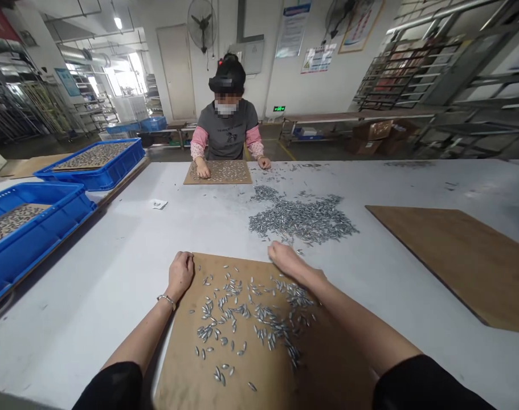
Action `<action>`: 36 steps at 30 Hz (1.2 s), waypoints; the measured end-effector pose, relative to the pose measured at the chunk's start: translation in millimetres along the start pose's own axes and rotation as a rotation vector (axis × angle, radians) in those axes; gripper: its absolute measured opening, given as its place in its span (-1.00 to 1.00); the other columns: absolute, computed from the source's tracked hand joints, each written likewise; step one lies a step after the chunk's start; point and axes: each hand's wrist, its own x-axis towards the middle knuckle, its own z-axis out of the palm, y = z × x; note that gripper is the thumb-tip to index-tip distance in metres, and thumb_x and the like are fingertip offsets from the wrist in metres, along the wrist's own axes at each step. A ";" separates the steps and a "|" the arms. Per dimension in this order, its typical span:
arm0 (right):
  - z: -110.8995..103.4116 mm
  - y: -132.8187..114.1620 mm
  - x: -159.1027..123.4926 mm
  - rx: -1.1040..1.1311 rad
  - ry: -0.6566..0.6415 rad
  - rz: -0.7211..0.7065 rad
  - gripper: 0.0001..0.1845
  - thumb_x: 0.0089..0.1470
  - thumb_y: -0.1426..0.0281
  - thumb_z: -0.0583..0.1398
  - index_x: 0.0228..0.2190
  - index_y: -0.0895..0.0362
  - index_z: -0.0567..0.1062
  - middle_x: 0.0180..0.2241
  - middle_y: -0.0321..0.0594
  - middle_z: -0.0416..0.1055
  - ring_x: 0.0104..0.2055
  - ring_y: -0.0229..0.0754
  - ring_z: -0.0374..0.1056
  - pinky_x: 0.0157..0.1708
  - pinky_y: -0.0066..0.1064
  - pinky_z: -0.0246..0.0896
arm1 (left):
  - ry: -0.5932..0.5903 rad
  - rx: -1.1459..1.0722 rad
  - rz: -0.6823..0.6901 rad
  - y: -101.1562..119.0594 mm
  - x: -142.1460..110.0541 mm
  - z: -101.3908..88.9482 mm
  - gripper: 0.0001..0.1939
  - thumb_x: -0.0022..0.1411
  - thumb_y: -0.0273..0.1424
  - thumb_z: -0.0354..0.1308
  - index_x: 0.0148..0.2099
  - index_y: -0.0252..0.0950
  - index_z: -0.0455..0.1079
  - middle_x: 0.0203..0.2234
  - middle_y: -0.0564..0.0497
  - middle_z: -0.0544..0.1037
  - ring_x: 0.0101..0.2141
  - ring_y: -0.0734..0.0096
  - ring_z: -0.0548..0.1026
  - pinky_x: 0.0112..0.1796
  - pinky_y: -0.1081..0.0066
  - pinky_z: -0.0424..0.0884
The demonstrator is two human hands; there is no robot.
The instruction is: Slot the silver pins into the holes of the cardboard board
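Observation:
A brown board (191, 370) lies on the white table in front of me, with several small silver metal pieces (250, 316) scattered over it. My left hand (180, 273) grips the board's far left corner, fingers curled over the edge. My right hand (287, 259) rests at the board's far right edge, fingers curled downward, just short of a large pile of silver pieces (302, 219) on the table. What its fingers hold is hidden.
Across the table a person (227, 122) works with both hands on another brown board (219, 172). Two blue crates (37, 228) (97, 162) holding filled boards stand at the left. A bare brown board (460, 259) lies at the right. A small white scrap (159, 204) lies nearby.

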 end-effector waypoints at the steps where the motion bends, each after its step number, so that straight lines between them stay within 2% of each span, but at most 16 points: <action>1: 1.5 -7.7 -11.1 0.019 -0.035 -0.053 -0.59 0.40 0.31 -0.06 -0.10 0.19 0.55 -0.22 -0.01 0.60 -0.22 -0.10 0.47 -0.23 -0.39 0.20 | 0.002 0.003 0.003 -0.5 0.5 0.1 -0.76 0.43 -0.39 -0.05 -0.12 -0.22 0.46 -0.20 -0.13 0.55 -0.15 0.14 0.54 -0.04 0.17 0.48; 3: -0.7 -16.7 -30.5 0.062 -0.101 -0.168 -0.62 0.40 0.21 0.01 -0.12 0.09 0.57 -0.20 -0.12 0.61 -0.22 -0.14 0.47 -0.24 -0.43 0.22 | 0.009 0.009 0.006 -1.6 1.5 0.1 -0.76 0.41 -0.40 -0.05 -0.13 -0.22 0.46 -0.20 -0.13 0.56 -0.16 0.14 0.54 -0.05 0.17 0.49; 5: -6.5 -14.7 -46.1 0.104 -0.108 -0.261 -0.62 0.40 0.18 0.02 -0.07 0.04 0.57 -0.11 -0.16 0.61 -0.13 -0.13 0.49 -0.15 -0.42 0.27 | 0.018 0.010 0.009 -2.2 2.3 -0.1 -0.76 0.40 -0.41 -0.04 -0.14 -0.21 0.47 -0.21 -0.12 0.56 -0.16 0.14 0.55 -0.05 0.17 0.49; 8: -3.7 4.8 -70.2 0.073 -0.017 -0.286 -0.55 0.42 0.25 -0.03 0.09 0.10 0.54 0.12 -0.02 0.54 0.14 -0.04 0.44 0.14 -0.26 0.27 | 0.031 0.002 0.017 -1.5 3.2 -0.1 -0.76 0.40 -0.40 -0.05 -0.15 -0.21 0.47 -0.22 -0.12 0.56 -0.17 0.13 0.55 -0.06 0.17 0.49; 10: 14.1 21.9 -93.1 -0.031 0.021 -0.237 -0.52 0.39 0.27 0.02 0.17 0.15 0.51 0.27 0.05 0.42 0.32 0.07 0.30 0.29 -0.09 0.19 | 0.038 -0.002 0.021 -0.8 3.8 0.5 -0.77 0.39 -0.40 -0.04 -0.16 -0.21 0.46 -0.24 -0.12 0.55 -0.18 0.13 0.55 -0.07 0.17 0.50; 13: 57.9 44.4 -140.2 -0.167 0.103 -0.275 -0.47 0.35 0.26 0.10 0.28 0.10 0.43 0.37 0.04 0.29 0.41 0.19 0.19 0.31 0.13 0.19 | 0.044 -0.004 0.026 -1.6 5.5 -0.1 -0.77 0.39 -0.41 -0.04 -0.18 -0.22 0.47 -0.25 -0.12 0.55 -0.18 0.12 0.55 -0.08 0.16 0.50; 16: 93.7 59.6 -190.7 -0.181 0.226 -0.458 -0.51 0.34 0.37 0.08 0.24 0.05 0.49 0.30 -0.04 0.40 0.39 0.15 0.23 0.34 0.14 0.20 | 0.040 0.005 0.033 -1.6 6.8 -5.5 -0.79 0.39 -0.41 0.00 -0.14 -0.24 0.48 -0.21 -0.15 0.54 -0.16 0.11 0.55 -0.06 0.14 0.51; 19: 100.6 63.6 -221.9 -0.116 0.269 -0.549 -0.51 0.34 0.44 0.03 0.18 0.02 0.55 0.23 -0.10 0.49 0.29 0.04 0.36 0.28 0.01 0.34 | 0.047 0.020 0.066 13.6 3.0 -11.3 -0.76 0.40 -0.41 0.03 0.00 -0.31 0.47 -0.06 -0.24 0.50 -0.08 0.09 0.54 0.01 0.12 0.50; 20: 97.4 61.3 -224.8 -0.097 0.281 -0.543 -0.51 0.35 0.45 0.01 0.17 0.02 0.56 0.22 -0.10 0.49 0.29 0.02 0.37 0.27 -0.02 0.36 | 0.046 0.023 0.110 24.5 -0.4 -10.8 -0.73 0.41 -0.41 0.03 0.06 -0.32 0.45 0.00 -0.26 0.48 -0.03 0.08 0.52 0.05 0.11 0.49; 22: 88.0 50.7 -219.7 -0.079 0.304 -0.504 -0.51 0.37 0.42 -0.01 0.17 0.05 0.55 0.24 -0.07 0.47 0.32 0.03 0.33 0.29 0.01 0.33 | 0.012 0.025 0.304 54.6 -10.7 -3.0 -0.70 0.46 -0.39 0.01 0.13 -0.30 0.45 0.09 -0.27 0.46 0.07 0.05 0.46 0.13 0.06 0.43; 24: 81.0 33.2 -205.9 -0.087 0.302 -0.477 -0.51 0.36 0.40 0.02 0.19 0.08 0.53 0.28 -0.04 0.42 0.36 0.10 0.28 0.32 0.09 0.27 | -0.146 0.001 0.529 90.3 -24.0 13.6 -0.72 0.49 -0.38 0.02 0.12 -0.22 0.48 0.08 -0.19 0.51 0.06 0.09 0.48 0.12 0.09 0.45; 26: 80.8 12.8 -193.9 -0.110 0.293 -0.442 -0.52 0.34 0.39 0.07 0.20 0.14 0.53 0.30 0.04 0.38 0.37 0.18 0.25 0.31 0.14 0.25 | -0.288 0.020 0.691 122.5 -37.2 33.7 -0.72 0.46 -0.42 0.06 0.12 -0.20 0.49 0.10 -0.18 0.54 0.12 0.07 0.46 0.16 0.05 0.43; 28: 87.1 -5.6 -193.3 -0.120 0.296 -0.431 -0.54 0.33 0.38 0.11 0.19 0.16 0.53 0.28 0.07 0.41 0.36 0.23 0.26 0.30 0.17 0.25 | -0.356 0.097 0.713 143.2 -47.7 48.5 -0.70 0.44 -0.47 0.08 0.14 -0.24 0.49 0.15 -0.21 0.52 0.16 0.02 0.44 0.15 0.01 0.43; 31: 99.7 -20.5 -215.4 -0.076 0.273 -0.554 -0.58 0.32 0.36 0.15 0.16 0.07 0.55 0.24 -0.04 0.47 0.31 0.16 0.32 0.33 0.11 0.21 | -0.425 0.163 0.711 147.3 -60.1 46.4 -0.73 0.46 -0.50 0.03 0.06 -0.26 0.52 0.11 -0.20 0.57 0.07 0.05 0.52 0.06 0.04 0.49; 34: 102.0 -18.3 -237.6 0.004 0.217 -0.686 -0.64 0.35 0.35 0.13 0.09 -0.03 0.57 0.21 -0.19 0.50 0.28 0.03 0.35 0.36 0.00 0.19 | -0.540 0.116 0.848 128.9 -74.1 19.9 -0.75 0.48 -0.49 0.01 -0.06 -0.24 0.54 -0.11 -0.13 0.65 -0.04 0.14 0.57 0.04 0.13 0.49; 36: 94.6 -12.0 -233.7 0.032 0.235 -0.670 -0.61 0.38 0.37 0.07 0.11 -0.02 0.56 0.20 -0.17 0.51 0.27 0.00 0.36 0.36 -0.03 0.20 | -0.571 0.015 0.892 114.2 -83.0 0.3 -0.72 0.51 -0.47 -0.02 0.00 -0.23 0.53 -0.09 -0.12 0.65 -0.04 0.23 0.59 0.04 0.23 0.51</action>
